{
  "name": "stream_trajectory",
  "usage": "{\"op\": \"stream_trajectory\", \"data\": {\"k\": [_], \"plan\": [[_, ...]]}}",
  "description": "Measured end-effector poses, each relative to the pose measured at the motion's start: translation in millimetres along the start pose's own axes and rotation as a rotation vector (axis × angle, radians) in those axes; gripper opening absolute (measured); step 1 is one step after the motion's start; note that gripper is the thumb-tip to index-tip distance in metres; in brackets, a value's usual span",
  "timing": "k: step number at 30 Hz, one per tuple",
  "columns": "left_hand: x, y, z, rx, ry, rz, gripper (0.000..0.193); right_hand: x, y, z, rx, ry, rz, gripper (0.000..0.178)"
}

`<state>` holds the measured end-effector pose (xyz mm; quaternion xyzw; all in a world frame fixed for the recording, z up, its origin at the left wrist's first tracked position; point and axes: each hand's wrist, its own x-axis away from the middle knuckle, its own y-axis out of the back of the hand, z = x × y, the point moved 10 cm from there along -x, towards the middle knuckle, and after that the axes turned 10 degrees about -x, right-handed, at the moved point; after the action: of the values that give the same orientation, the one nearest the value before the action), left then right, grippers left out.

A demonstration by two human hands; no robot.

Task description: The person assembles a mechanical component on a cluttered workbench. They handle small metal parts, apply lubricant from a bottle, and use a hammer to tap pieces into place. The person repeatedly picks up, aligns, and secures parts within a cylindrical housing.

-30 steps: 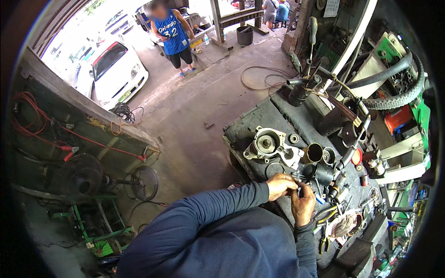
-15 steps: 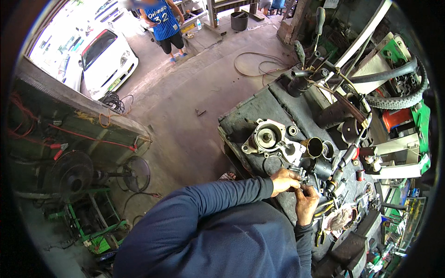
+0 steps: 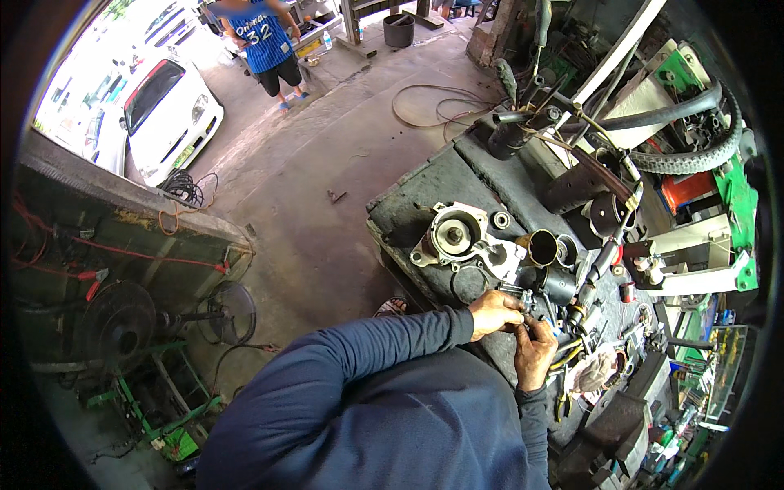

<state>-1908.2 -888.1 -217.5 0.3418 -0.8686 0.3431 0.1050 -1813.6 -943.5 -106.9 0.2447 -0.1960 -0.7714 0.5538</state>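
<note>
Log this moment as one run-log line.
left hand: on small metal part | right hand: same part | on workbench beside grey metal housing | view: head

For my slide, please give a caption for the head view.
Both hands, left hand and right hand, work a small metal part on a cluttered workbench.

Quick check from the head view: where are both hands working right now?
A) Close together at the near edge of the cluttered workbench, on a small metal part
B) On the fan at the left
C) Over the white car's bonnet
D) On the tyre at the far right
A: the left hand and right hand meet over a small metal part at the workbench edge, just in front of the aluminium housing.
</note>
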Motion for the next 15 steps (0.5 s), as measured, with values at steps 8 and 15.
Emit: {"op": "stream_trajectory", "data": {"k": [8, 15], "plan": [[-5, 4, 3, 0.159, -0.041, 0.025, 0.028, 9, 5, -38, -0.375, -0.364, -0.006, 0.032], [21, -4, -30, 0.431, -0.175, 0.322, 0.029, 21, 12, -37, -0.654, -0.399, 0.046, 0.028]]}}
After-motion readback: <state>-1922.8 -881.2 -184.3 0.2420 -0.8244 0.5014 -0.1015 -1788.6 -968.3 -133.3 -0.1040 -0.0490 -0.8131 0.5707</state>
